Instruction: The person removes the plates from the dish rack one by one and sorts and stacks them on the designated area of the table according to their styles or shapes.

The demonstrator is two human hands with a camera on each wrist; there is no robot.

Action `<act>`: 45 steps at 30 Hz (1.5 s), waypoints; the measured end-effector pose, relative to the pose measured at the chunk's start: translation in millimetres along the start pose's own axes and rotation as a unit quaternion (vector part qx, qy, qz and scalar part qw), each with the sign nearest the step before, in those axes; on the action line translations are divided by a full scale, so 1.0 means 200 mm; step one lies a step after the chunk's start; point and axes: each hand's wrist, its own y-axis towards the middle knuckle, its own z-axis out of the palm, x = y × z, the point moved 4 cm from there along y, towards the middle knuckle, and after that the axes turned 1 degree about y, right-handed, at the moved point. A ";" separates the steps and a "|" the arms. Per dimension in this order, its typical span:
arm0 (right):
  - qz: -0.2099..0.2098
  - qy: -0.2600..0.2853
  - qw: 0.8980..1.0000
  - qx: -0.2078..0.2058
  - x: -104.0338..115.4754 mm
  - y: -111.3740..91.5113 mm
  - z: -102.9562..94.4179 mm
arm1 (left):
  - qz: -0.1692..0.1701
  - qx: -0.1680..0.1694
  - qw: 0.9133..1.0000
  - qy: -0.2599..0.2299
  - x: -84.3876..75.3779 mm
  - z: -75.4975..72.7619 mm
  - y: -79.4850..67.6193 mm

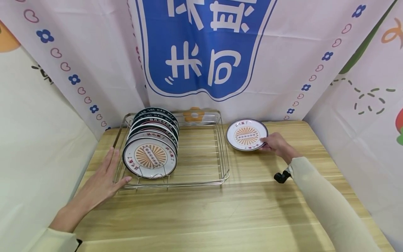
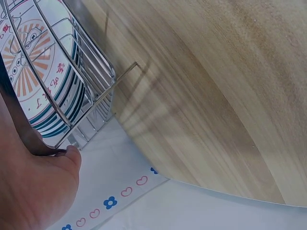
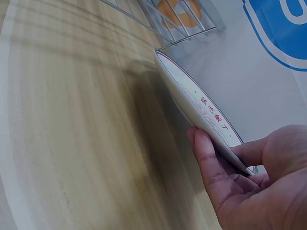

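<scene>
My right hand (image 1: 274,146) pinches the rim of a white plate (image 1: 237,126), thumb on top and fingers beneath. The plate has an orange sunburst centre and red characters; in the right wrist view the same plate (image 3: 201,108) is tilted over the wood, its shadow beside it. My left hand (image 1: 100,176) lies at the left side of a wire dish rack (image 1: 201,182), fingers straight and thumb spread toward the front rail. Several plates lean in a row in the rack's left part, the front one a matching sunburst plate (image 1: 150,157) and the rear ones dark-rimmed.
The wooden table (image 1: 201,217) meets a printed cloth backdrop (image 1: 277,84) behind the rack. Cloth walls stand at the left and right sides. The rack's right half shows bare wires. A small black device (image 1: 282,176) sits at my right wrist.
</scene>
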 end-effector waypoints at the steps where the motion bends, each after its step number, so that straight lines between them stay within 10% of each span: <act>1: 0.003 0.000 1.000 0.002 -0.01 0.00 0.01 | -0.001 0.000 1.000 -0.002 0.00 0.00 0.00; 25: 0.067 0.037 0.997 -0.013 -0.13 0.06 0.12 | -0.015 0.019 1.000 -0.007 0.00 -0.02 0.02; 38: 0.051 -0.118 0.992 -0.017 -0.10 0.05 0.13 | -0.024 0.018 1.000 -0.006 -0.01 0.00 0.00; 45: -0.004 -0.282 0.959 -0.024 -0.05 0.02 0.09 | -0.026 0.023 0.999 0.002 -0.01 0.00 0.00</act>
